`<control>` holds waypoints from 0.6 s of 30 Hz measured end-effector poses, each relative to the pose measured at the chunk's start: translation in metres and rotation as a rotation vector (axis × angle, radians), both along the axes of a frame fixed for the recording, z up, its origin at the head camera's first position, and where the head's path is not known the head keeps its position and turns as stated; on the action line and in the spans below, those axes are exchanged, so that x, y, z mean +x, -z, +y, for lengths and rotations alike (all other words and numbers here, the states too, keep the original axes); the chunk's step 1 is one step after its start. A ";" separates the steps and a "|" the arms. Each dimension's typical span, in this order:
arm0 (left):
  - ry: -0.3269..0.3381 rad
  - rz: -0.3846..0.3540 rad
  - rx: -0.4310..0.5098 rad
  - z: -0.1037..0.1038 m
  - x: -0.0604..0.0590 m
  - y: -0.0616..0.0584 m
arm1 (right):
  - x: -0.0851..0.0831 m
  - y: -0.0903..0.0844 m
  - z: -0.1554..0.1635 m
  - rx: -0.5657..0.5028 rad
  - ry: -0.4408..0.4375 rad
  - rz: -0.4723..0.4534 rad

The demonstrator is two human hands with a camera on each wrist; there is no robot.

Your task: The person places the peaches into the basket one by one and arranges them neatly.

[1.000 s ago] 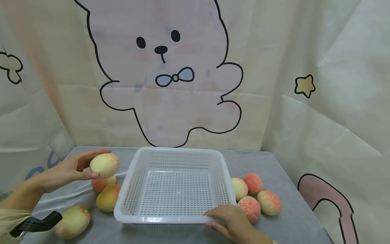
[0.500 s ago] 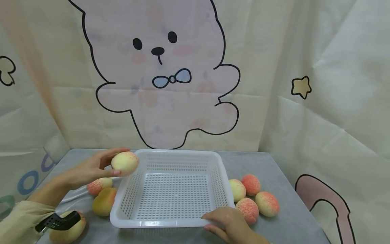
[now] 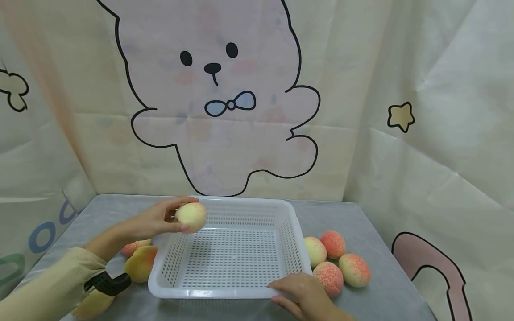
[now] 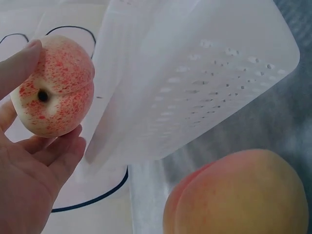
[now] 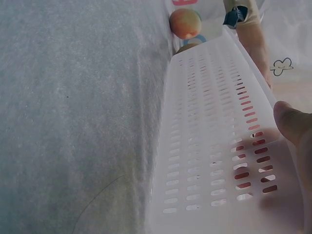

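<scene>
My left hand [image 3: 176,215] holds a pale yellow peach with red speckles [image 3: 191,217] above the back left corner of the white perforated basket [image 3: 209,293]. In the left wrist view the thumb and fingers [image 4: 58,151] curl round this peach [image 4: 53,87] next to the basket wall [image 4: 195,83]. My right hand [image 3: 299,290] grips the basket's front right rim. In the right wrist view its thumb [image 5: 295,124] presses on the outer wall [image 5: 214,146]. The basket has nothing in it.
Several peaches [image 3: 328,277] lie on the grey table [image 3: 385,290] right of the basket. Three more [image 3: 141,263] lie to its left, one partly under my sleeve. A cartoon-print curtain [image 3: 225,111] hangs close behind the table.
My left hand has carried the peach to the right, from above the left group of peaches to over the basket's back left corner. The right hand has stayed on the rim.
</scene>
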State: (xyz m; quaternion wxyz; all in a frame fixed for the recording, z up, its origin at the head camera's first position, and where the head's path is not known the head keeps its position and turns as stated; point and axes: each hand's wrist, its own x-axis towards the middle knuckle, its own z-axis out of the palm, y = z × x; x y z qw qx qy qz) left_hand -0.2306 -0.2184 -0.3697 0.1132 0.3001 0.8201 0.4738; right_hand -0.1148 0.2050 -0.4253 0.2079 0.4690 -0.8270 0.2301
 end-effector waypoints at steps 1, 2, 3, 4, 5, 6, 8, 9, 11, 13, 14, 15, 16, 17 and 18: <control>0.005 0.005 0.002 0.003 -0.001 0.001 | 0.000 0.000 0.000 0.002 0.000 -0.008; 0.006 0.012 -0.002 0.007 -0.002 0.002 | 0.000 -0.001 0.000 0.005 0.000 -0.011; 0.003 0.020 -0.010 0.010 -0.002 0.002 | 0.001 -0.001 0.000 0.006 0.001 -0.012; -0.001 0.026 -0.019 0.013 -0.003 0.003 | 0.001 -0.001 0.000 0.005 0.001 -0.011; -0.008 0.032 -0.029 0.016 -0.003 0.003 | 0.001 -0.001 0.000 0.003 0.001 -0.008; -0.015 0.032 -0.038 0.019 -0.003 0.002 | 0.001 -0.001 0.000 0.001 0.001 -0.004; -0.020 0.026 -0.054 0.026 -0.004 0.001 | 0.001 -0.001 -0.001 -0.003 0.003 0.001; -0.018 0.018 -0.060 0.029 -0.005 0.001 | 0.001 -0.001 -0.001 -0.007 0.005 0.001; -0.011 0.000 -0.070 0.035 -0.005 0.000 | 0.001 -0.002 -0.001 -0.011 0.007 0.004; -0.001 -0.022 -0.080 0.040 -0.007 -0.001 | 0.000 -0.002 -0.001 -0.013 0.009 0.003; 0.001 -0.029 -0.088 0.042 -0.007 -0.001 | 0.000 -0.003 -0.001 -0.013 0.007 0.002; 0.003 -0.033 -0.098 0.044 -0.008 0.000 | 0.000 -0.003 -0.001 -0.014 0.004 0.001; 0.006 -0.035 -0.107 0.045 -0.009 0.000 | 0.000 -0.003 -0.001 -0.013 0.002 -0.001; 0.009 -0.036 -0.116 0.046 -0.010 0.001 | 0.000 -0.003 -0.001 -0.011 0.001 0.000; 0.011 -0.037 -0.126 0.047 -0.011 0.002 | 0.000 -0.003 -0.001 -0.010 0.001 -0.003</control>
